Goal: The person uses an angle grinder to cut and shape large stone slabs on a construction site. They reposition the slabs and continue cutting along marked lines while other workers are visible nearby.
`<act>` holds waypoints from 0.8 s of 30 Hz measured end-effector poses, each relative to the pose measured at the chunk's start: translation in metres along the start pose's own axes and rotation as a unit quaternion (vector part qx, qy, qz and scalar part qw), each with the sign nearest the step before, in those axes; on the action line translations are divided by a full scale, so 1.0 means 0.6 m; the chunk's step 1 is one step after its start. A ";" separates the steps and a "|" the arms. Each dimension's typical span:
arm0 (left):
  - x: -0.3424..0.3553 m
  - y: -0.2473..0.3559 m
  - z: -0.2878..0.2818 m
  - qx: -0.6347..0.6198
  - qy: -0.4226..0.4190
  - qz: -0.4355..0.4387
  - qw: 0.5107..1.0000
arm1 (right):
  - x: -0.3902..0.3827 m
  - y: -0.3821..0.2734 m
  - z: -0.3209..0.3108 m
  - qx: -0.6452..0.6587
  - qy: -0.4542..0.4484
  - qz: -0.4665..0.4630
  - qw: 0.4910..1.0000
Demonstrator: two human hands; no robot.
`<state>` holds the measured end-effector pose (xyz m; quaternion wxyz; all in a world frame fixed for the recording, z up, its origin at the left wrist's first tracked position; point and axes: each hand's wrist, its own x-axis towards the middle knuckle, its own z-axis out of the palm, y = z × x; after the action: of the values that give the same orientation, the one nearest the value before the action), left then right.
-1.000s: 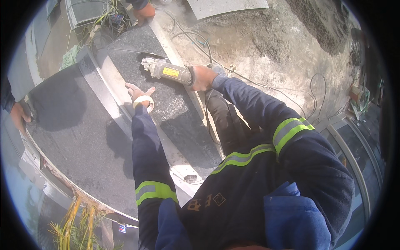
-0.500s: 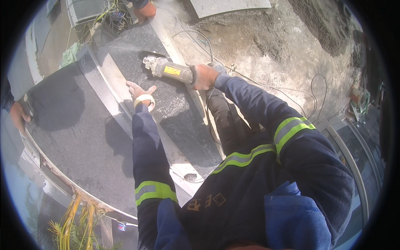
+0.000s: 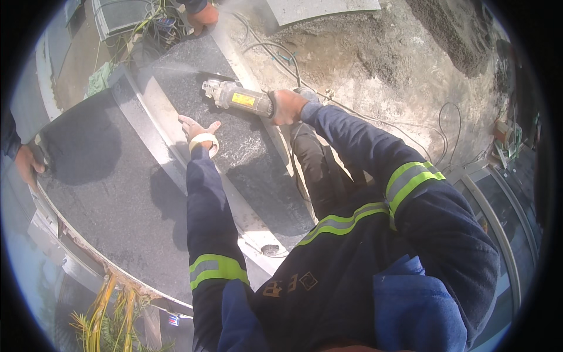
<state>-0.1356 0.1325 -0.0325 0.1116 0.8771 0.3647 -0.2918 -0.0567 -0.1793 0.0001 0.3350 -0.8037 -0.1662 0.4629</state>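
Since the right hand is wrapped round the rear end of the angle grinder, all visible hold sits there; its trigger fingers are hidden. Tool lies to the left of that hand, beyond and right of the left hand, over the dark slab. Left hand: fingers extended, thumb splayed, over the pale bar; no grip visible, can't tell if it's pressing. Cream ring round that wrist. Handling guess: rigid, fairly heavy, head-heavy in a one-hand hold, likely to kick, housing maybe slick with dust. Best hold: rear grip plus mid-body, clear of the disc; no side handle visible. Long axis runs from right hand leftward and slightly away from the wearer, gear head leading. Disc is nearly edge-on, on the head's far side, pale spray trailing left.
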 end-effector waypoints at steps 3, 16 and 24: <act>0.004 -0.004 0.004 0.017 0.003 -0.005 1.000 | -0.003 -0.001 0.007 -0.022 0.008 0.006 1.000; 0.006 -0.007 0.008 0.021 0.015 0.009 1.000 | -0.023 0.012 0.001 -0.030 0.007 0.009 0.999; 0.012 -0.021 0.016 0.011 0.027 0.030 0.999 | -0.051 0.032 -0.007 -0.023 0.038 -0.020 0.999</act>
<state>-0.1446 0.1415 -0.0440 0.1008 0.8964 0.3376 -0.2689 -0.0698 -0.2124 0.0072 0.3317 -0.8245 -0.1802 0.4215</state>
